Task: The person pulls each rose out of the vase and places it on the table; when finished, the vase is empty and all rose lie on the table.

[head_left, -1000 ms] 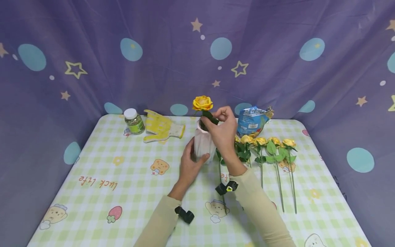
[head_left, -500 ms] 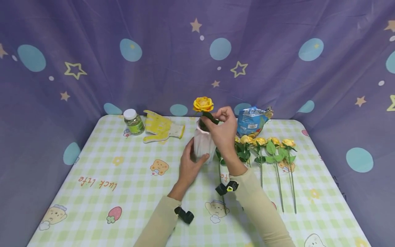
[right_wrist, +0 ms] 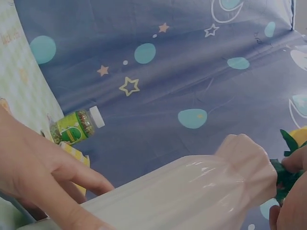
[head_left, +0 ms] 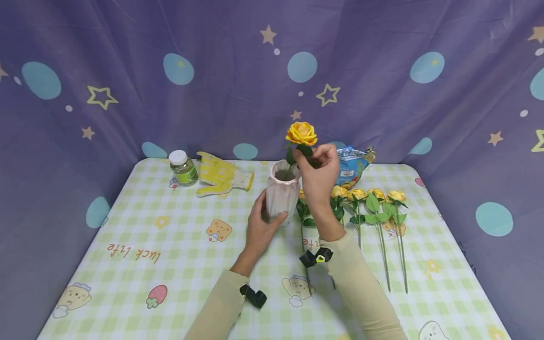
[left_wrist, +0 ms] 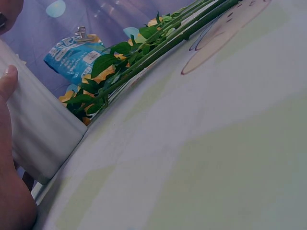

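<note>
A pale pinkish-white vase (head_left: 282, 198) with a scalloped rim stands on the table. My left hand (head_left: 262, 226) holds it low down, thumb across its front; the left wrist view also shows the thumb (left_wrist: 8, 82) on the vase wall. Beside the vase mouth, my right hand (head_left: 319, 177) pinches a yellow rose (head_left: 301, 133) just under its bloom, among dark green leaves. In the right wrist view those leaves (right_wrist: 283, 178) are right at the vase rim. The rose's lower stem is hidden, so I cannot tell how deep it sits in the vase.
Several yellow roses (head_left: 384, 226) lie in a row right of the vase, partly behind my right arm. Behind them stands a blue packet (head_left: 352, 165) with a clip. A white-capped jar (head_left: 184, 169) and a yellow-and-white glove (head_left: 223, 174) are at the back left.
My right hand has shifted right and slightly up with the rose, and the bloom has moved off the vase's opening, which now shows. The left hand and vase have stayed put.
</note>
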The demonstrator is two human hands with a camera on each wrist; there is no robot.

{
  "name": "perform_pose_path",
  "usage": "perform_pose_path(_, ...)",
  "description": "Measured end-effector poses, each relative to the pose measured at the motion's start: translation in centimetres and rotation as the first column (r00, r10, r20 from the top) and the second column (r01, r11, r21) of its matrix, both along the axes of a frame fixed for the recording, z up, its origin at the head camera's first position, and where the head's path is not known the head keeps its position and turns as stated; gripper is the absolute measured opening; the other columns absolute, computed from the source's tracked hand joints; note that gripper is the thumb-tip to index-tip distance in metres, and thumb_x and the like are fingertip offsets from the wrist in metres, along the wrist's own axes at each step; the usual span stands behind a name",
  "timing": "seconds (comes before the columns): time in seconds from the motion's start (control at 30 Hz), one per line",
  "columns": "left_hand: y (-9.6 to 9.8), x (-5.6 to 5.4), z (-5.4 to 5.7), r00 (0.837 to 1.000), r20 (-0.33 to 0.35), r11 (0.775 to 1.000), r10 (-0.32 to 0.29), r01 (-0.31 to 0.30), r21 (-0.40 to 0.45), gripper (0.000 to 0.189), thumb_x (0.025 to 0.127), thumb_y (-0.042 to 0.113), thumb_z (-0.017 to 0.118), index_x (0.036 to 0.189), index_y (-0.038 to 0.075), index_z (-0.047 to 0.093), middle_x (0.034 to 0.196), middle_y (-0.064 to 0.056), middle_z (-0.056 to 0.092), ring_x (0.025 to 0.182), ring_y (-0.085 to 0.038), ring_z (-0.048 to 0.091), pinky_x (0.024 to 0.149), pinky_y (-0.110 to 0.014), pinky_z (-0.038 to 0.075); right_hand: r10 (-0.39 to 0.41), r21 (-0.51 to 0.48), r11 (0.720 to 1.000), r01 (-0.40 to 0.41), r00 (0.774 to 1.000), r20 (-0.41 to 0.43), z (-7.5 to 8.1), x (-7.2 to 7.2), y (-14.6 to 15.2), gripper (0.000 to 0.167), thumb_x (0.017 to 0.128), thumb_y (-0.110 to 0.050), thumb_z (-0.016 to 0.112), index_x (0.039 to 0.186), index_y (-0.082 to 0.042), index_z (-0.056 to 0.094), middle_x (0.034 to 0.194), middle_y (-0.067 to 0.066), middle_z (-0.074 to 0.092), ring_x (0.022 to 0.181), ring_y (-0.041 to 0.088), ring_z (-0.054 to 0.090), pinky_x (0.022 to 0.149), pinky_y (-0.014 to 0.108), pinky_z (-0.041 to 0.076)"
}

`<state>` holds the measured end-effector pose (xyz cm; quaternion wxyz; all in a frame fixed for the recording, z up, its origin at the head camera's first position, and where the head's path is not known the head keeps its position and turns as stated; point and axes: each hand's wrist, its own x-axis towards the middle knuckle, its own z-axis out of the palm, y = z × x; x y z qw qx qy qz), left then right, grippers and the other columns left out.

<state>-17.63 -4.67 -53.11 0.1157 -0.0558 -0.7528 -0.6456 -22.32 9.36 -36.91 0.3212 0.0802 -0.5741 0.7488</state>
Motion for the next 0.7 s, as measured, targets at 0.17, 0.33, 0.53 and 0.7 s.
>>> perform_pose_path(0.17, 0.0, 0.0, 0.0, 1.0, -0.009, 1.0, -0.004, 0.004, -0.015, 0.083, 0.097, 0.021, 0.089, 0.168, 0.01, 0.047, 0.164, -0.014, 0.055, 0.149, -0.034, 0.055, 0.124, -0.059, 0.04, -0.047, -0.069, 0.997, 0.044, 0.998, -0.049, 0.7, 0.0, 0.4, 0.044, 0.089, 0.006, 0.084, 0.086, -0.015, 0.045, 0.082, -0.003, 0.067, 0.073, 0.011, 0.065, 0.07, 0.025, 0.055)
perform_pose_path(0.33, -0.1, 0.0, -0.1, 1.0, -0.009, 1.0, -0.012, 0.012, -0.02, 0.085, 0.096, 0.026, 0.09, 0.169, 0.012, 0.046, 0.164, -0.013, 0.055, 0.148, -0.032, 0.055, 0.124, -0.057, 0.041, -0.067, -0.127, 0.99, 0.058, 0.995, -0.069, 1.6, 0.1, 0.9, 0.045, 0.087, 0.009, 0.084, 0.086, -0.014, 0.044, 0.082, -0.001, 0.062, 0.072, 0.011, 0.064, 0.069, 0.025, 0.055)
perform_pose_path(0.53, -0.2, 0.0, -0.1, 1.0, -0.01, 1.0, -0.009, 0.009, -0.016, 0.086, 0.096, 0.024, 0.091, 0.168, 0.012, 0.047, 0.164, -0.013, 0.055, 0.148, -0.033, 0.055, 0.124, -0.056, 0.041, -0.096, -0.184, 0.98, 0.078, 0.991, -0.09, 2.3, 0.2, 1.5, 0.046, 0.089, 0.011, 0.082, 0.088, -0.012, 0.042, 0.08, 0.001, 0.061, 0.068, 0.011, 0.063, 0.066, 0.025, 0.052)
perform_pose_path(0.7, -0.1, 0.1, 0.1, 1.0, -0.011, 1.0, -0.006, 0.006, -0.01, 0.084, 0.096, 0.019, 0.09, 0.168, 0.011, 0.047, 0.165, -0.013, 0.055, 0.15, -0.032, 0.054, 0.125, -0.056, 0.04, -0.156, -0.226, 0.967, 0.118, 0.975, -0.16, 2.8, 0.1, 2.2, 0.045, 0.09, 0.011, 0.08, 0.088, -0.009, 0.041, 0.077, 0.004, 0.059, 0.067, 0.011, 0.066, 0.066, 0.026, 0.053)
